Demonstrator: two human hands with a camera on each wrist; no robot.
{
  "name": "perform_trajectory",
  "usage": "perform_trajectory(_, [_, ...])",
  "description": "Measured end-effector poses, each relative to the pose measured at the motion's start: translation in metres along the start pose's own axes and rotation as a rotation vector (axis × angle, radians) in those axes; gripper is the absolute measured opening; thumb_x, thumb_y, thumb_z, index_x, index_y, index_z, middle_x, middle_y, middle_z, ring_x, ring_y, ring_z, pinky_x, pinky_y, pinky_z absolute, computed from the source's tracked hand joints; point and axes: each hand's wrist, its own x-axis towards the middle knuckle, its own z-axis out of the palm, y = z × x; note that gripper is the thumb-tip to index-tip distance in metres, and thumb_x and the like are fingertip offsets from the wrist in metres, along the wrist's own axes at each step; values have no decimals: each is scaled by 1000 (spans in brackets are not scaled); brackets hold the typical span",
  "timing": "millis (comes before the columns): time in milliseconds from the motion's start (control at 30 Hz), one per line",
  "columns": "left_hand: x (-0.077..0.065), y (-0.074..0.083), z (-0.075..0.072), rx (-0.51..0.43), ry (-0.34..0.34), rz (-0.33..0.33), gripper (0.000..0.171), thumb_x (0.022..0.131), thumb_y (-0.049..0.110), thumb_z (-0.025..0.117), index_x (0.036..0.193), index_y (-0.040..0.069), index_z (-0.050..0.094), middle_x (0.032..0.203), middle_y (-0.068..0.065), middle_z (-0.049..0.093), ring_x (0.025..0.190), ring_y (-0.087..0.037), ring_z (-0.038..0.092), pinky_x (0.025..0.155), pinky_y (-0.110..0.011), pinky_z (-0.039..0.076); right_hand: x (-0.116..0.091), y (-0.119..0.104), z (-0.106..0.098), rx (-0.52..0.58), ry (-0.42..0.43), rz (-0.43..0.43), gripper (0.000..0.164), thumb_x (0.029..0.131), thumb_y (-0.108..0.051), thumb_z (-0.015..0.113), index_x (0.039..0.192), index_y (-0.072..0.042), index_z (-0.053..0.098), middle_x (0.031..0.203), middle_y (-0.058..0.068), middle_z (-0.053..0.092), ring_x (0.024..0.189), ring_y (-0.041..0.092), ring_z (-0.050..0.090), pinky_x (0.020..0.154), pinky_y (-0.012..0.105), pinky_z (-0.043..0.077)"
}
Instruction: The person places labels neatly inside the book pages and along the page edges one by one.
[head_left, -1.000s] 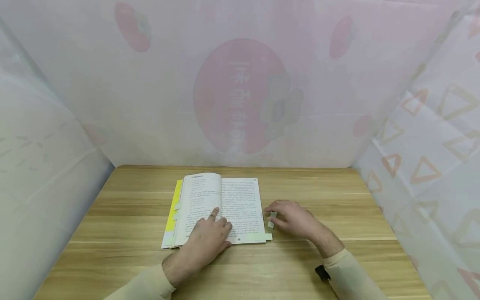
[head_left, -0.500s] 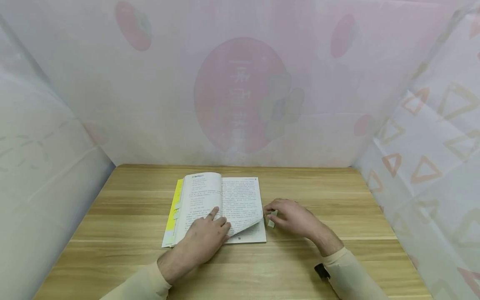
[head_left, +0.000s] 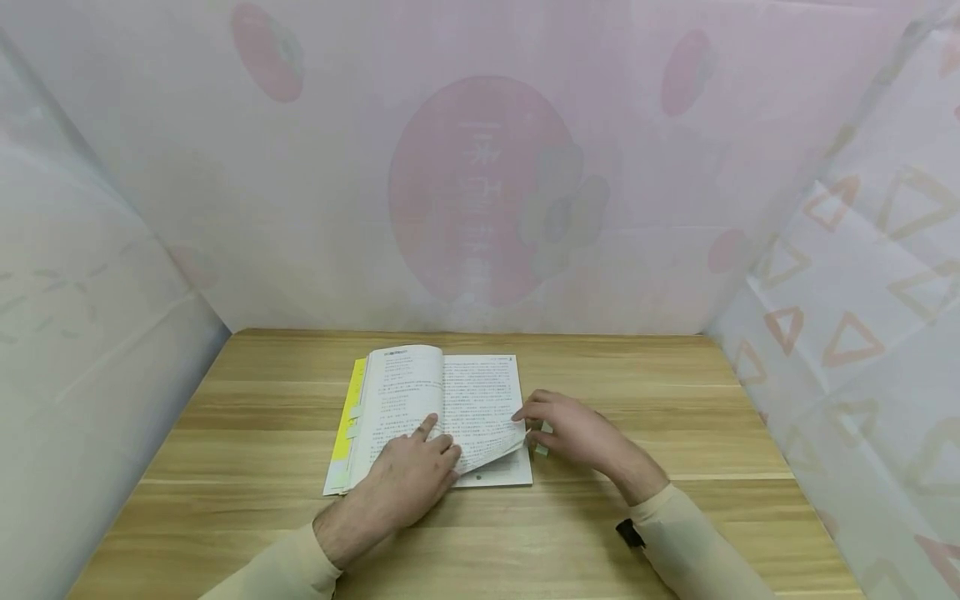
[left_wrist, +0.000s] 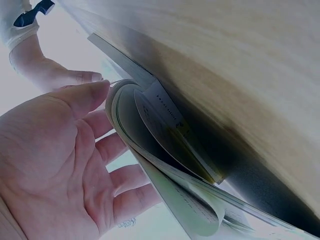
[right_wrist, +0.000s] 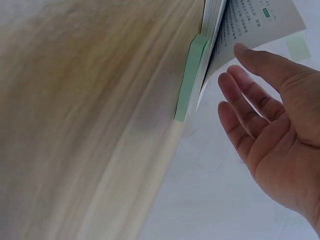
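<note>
An open book (head_left: 480, 392) with printed pages lies on the wooden table. My left hand (head_left: 416, 471) rests across the lower left page and gutter, its fingers loosely extended. The lower right corner of the right-hand page is lifted, baring another page (head_left: 498, 473) beneath. At that page's edge, my right hand (head_left: 570, 429) pinches the page, index finger on top and thumb under it. A pale green strip (right_wrist: 298, 47) shows at the page's edge in the right wrist view. Beside the book, partly under my right hand, lies a green sticky-note pad (right_wrist: 190, 80).
Pale tabs (head_left: 353, 432) stick out from the book's left side, over a yellow cover flap (head_left: 347, 429). White printed cloth walls (head_left: 480, 192) enclose the wooden table (head_left: 637, 367) at the back and both sides.
The right page's lower corner, flat with a green strip jutting out a second ago, is now raised and turned upward. My right hand has shifted slightly left onto the page edge.
</note>
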Motion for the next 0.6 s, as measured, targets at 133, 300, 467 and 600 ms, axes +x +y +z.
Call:
perform_trajectory(133, [0, 0, 0, -3, 8, 2, 36, 115, 45, 75, 136, 18, 84, 141, -1, 85, 149, -39, 75, 98, -52, 75, 5, -3, 1, -30, -5, -4, 24, 105, -2, 86, 126, -11, 89, 125, 2, 82, 113, 19, 80, 99, 38, 70])
perform_trajectory(300, [0, 0, 0, -19, -9, -2, 38, 115, 47, 75, 138, 18, 83, 144, -1, 84, 151, -39, 74, 100, -53, 74, 8, -5, 1, -74, 8, -36, 25, 102, 6, 82, 118, -11, 90, 122, 2, 82, 114, 20, 81, 99, 37, 70])
perform_trajectory(467, [1, -2, 1, -31, -26, -7, 44, 114, 54, 74, 138, 18, 83, 144, -2, 84, 152, -39, 73, 101, -54, 74, 13, -7, -1, -113, 48, -81, 17, 106, 0, 84, 114, -13, 91, 120, 2, 83, 113, 22, 82, 96, 36, 71])
perform_trajectory(600, [2, -5, 0, -43, 46, -13, 46, 113, 57, 75, 134, 17, 85, 136, -3, 87, 144, -35, 79, 101, -52, 74, 17, -10, -5, -119, 76, -92, 13, 107, -5, 84, 114, -14, 91, 122, 2, 83, 115, 23, 82, 100, 39, 70])
